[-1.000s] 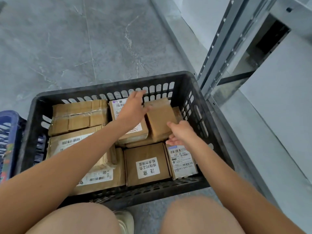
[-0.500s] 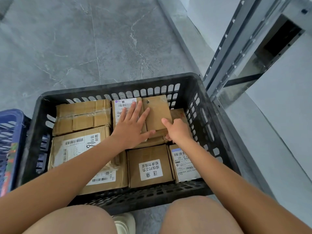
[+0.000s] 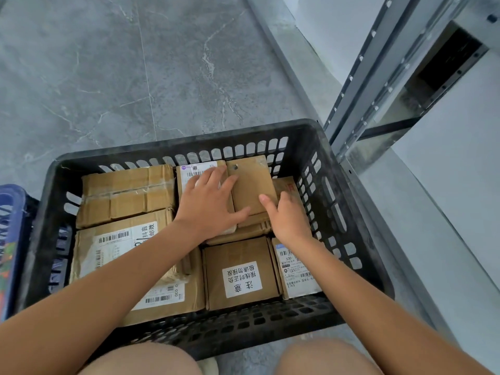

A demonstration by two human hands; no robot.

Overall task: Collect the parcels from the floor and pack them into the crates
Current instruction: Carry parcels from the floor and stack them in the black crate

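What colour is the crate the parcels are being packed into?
Black, with slotted walls: the crate shows plainly in the head view, the only one.

grey floor [image 3: 135,77] — black crate [image 3: 305,131] (blue crate [image 3: 10,239] beside)

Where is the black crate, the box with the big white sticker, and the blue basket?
black crate [image 3: 189,143], head view, far rim.
box with the big white sticker [image 3: 216,257], head view, bare brown top.
blue basket [image 3: 10,239], head view, side wall.

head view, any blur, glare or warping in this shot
Head view: soft even light, no glare; black crate and the printed label on a front parcel read sharply; wide-angle warping bows the metal shelving frame and stretches both forearms at the edges.
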